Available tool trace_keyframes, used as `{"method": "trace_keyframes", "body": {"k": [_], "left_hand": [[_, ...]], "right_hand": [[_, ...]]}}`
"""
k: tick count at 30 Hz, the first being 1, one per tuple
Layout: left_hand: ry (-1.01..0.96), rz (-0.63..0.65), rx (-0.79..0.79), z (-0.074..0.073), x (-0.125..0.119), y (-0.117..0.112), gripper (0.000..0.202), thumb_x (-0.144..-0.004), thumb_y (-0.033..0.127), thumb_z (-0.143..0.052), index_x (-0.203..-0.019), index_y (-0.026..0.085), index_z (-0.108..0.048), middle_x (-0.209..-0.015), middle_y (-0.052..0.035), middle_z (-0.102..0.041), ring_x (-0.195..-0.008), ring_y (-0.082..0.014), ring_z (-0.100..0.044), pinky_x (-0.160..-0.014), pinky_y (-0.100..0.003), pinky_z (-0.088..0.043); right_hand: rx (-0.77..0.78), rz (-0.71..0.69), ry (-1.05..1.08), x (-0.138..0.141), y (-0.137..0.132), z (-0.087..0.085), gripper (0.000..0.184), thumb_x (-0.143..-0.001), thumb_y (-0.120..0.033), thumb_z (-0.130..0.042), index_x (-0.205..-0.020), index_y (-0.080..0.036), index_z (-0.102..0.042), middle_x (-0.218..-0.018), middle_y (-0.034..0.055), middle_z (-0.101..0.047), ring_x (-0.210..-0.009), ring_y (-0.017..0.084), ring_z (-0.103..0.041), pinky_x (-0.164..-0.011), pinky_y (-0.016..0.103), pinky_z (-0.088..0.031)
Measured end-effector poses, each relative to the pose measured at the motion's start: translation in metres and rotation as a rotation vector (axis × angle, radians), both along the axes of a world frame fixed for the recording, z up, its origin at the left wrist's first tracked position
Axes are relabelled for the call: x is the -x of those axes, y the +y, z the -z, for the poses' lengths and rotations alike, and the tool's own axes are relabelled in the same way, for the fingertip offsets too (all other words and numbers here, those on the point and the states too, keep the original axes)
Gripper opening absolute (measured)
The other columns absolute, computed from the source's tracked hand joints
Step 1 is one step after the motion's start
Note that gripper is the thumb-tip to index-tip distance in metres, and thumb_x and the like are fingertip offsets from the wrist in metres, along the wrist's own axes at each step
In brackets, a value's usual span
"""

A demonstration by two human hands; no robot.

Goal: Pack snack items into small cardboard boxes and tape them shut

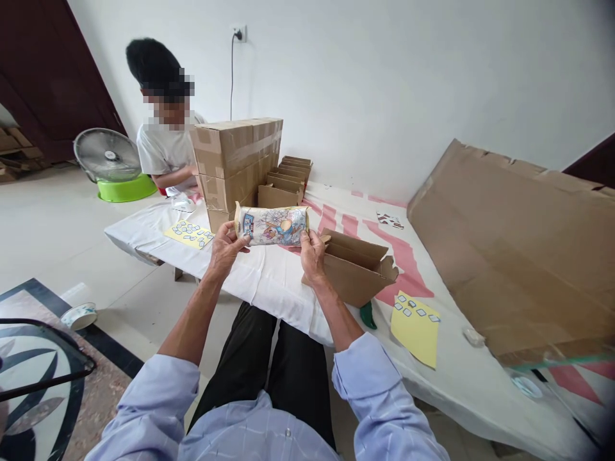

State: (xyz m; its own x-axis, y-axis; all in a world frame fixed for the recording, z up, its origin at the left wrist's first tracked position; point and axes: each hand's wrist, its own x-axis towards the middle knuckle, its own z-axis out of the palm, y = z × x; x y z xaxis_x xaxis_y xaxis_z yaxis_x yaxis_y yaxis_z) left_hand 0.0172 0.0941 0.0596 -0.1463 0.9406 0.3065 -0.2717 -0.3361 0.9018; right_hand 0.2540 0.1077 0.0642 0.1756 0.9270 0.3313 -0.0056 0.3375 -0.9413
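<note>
I hold a printed, cartoon-patterned packet point(271, 225) level in front of me, above the low white-covered table point(269, 282). My left hand point(225, 248) grips its left end, fingers curled round it. My right hand point(313, 255) grips its right end, thumb on top. Just right of my right hand an open brown cardboard box point(356, 269) lies on the table, its flaps spread. A green object point(368, 315) pokes out under that box.
A taped carton stack point(236, 168) and a row of folded small boxes point(287, 179) stand behind. Yellow sticker sheets lie at the left point(190, 234) and right point(416, 326). Large flat cardboard point(519, 250) leans at right. Another person point(166, 137) sits beyond, beside a fan point(107, 155).
</note>
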Motion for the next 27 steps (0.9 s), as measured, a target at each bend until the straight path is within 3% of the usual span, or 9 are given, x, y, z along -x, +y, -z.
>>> {"method": "trace_keyframes", "body": {"k": [7, 13, 21, 27], "left_hand": [[-0.025, -0.011, -0.016, -0.006, 0.0, 0.002, 0.069, -0.065, 0.041, -0.099, -0.117, 0.022, -0.057, -0.092, -0.0014, -0.081, -0.073, -0.0163, -0.073, -0.056, -0.024, -0.059], [-0.014, -0.006, -0.018, -0.001, 0.003, 0.003, 0.066, -0.067, 0.04, -0.098, -0.117, 0.022, -0.058, -0.095, -0.0011, -0.081, -0.074, -0.0155, -0.074, -0.057, -0.023, -0.059], [-0.005, -0.018, 0.115, 0.033, 0.004, 0.005, 0.068, -0.06, 0.039, -0.097, -0.113, 0.022, -0.057, -0.091, -0.0001, -0.08, -0.072, -0.0164, -0.073, -0.056, -0.023, -0.056], [0.01, -0.021, 0.206, 0.057, 0.005, 0.018, 0.072, -0.057, 0.04, -0.095, -0.114, 0.023, -0.056, -0.087, 0.0002, -0.079, -0.074, -0.0189, -0.075, -0.06, -0.026, -0.057]], "right_hand": [[-0.018, -0.014, 0.017, 0.003, 0.004, -0.004, 0.043, -0.091, -0.066, -0.066, -0.102, -0.025, -0.07, -0.093, 0.0052, -0.074, -0.087, 0.026, -0.07, -0.076, 0.041, -0.067], [-0.06, -0.018, 0.03, 0.004, 0.009, 0.005, 0.049, -0.09, -0.07, -0.066, -0.102, -0.023, -0.069, -0.089, 0.0032, -0.071, -0.081, 0.022, -0.068, -0.069, 0.036, -0.067], [0.046, 0.005, 0.013, 0.005, 0.01, 0.051, 0.05, -0.084, -0.073, -0.067, -0.085, -0.024, -0.059, -0.085, 0.0, -0.056, -0.076, 0.016, -0.059, -0.062, 0.031, -0.069], [0.105, -0.015, -0.011, 0.006, 0.021, 0.076, 0.051, -0.084, -0.075, -0.063, -0.088, -0.024, -0.059, -0.084, -0.0002, -0.055, -0.078, 0.016, -0.057, -0.063, 0.031, -0.07]]}}
